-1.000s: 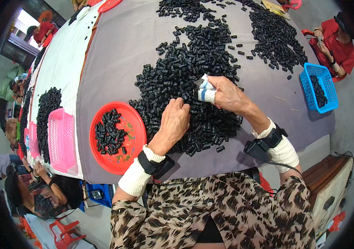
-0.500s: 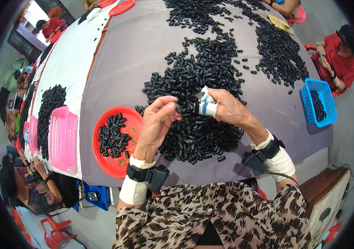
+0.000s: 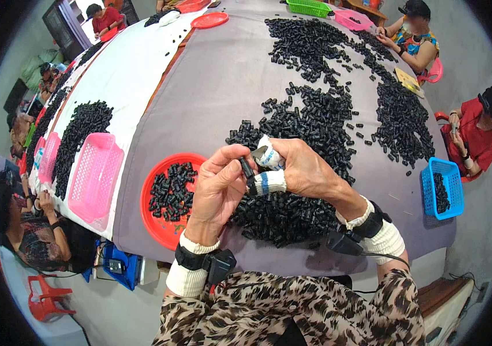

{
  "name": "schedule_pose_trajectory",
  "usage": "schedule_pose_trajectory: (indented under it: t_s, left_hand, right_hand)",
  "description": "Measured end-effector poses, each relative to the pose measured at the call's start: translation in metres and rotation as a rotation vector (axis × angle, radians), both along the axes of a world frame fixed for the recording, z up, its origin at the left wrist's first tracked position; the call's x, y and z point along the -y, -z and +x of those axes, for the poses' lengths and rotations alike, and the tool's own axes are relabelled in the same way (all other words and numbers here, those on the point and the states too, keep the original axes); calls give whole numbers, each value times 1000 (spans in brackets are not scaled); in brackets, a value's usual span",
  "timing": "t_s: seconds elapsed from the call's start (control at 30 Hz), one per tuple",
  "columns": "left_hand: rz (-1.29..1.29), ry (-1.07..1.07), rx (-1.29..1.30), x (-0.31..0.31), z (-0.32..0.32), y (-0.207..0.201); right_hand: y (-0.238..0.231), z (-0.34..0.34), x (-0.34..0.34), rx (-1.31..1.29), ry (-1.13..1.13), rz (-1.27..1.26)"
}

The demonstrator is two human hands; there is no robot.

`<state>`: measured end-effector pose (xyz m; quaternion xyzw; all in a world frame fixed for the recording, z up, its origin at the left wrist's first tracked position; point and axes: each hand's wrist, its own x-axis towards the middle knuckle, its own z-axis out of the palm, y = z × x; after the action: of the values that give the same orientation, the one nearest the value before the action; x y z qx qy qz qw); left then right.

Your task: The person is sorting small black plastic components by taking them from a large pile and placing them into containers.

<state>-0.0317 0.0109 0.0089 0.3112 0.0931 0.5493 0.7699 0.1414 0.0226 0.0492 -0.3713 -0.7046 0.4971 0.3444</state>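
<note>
My left hand [image 3: 216,196] pinches a small black cylindrical piece [image 3: 247,168] between thumb and fingertips. Close against it is my right hand [image 3: 310,170], its thumb and a finger wrapped in white cloth with blue marks. A short grey blade [image 3: 259,152] sticks out of the right hand's grip, its tip by the upper end of the piece; whether they touch I cannot tell. Beneath both hands spreads a large heap of black pieces [image 3: 315,124] on the grey tablecloth. By my left wrist, a round red tray [image 3: 152,224] holds more such pieces.
A pink basket [image 3: 88,210] stands left on the white cloth, beside another black heap [image 3: 87,124]. At the right edge sits a blue basket [image 3: 451,215] with pieces inside. Several other people work around the table, one in red [image 3: 476,138] at the right.
My hands have come together, bringing the blade up to the black piece. The piece now stands more upright in my left fingers. The view has shifted, showing more of the table's far end.
</note>
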Motion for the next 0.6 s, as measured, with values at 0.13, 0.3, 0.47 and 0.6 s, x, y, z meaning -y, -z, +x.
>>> schedule_pose_trajectory:
  t_s: [0.13,0.3,0.47,0.6]
  left_hand:
    - [41,-10,-12,-1,-3,-4]
    - [12,-51,-33,-1,-2,-5]
    - [6,-75,-161,-3,2,-7]
    - [-66,-111,-131,-1,7,-12]
  right_hand:
    - [-13,-4,1,46,18,34]
    - [-16,-6,-1,43,25,61]
    - [-10,-4,-3,78,91,174]
    - [-14,0,-6,157,148,199]
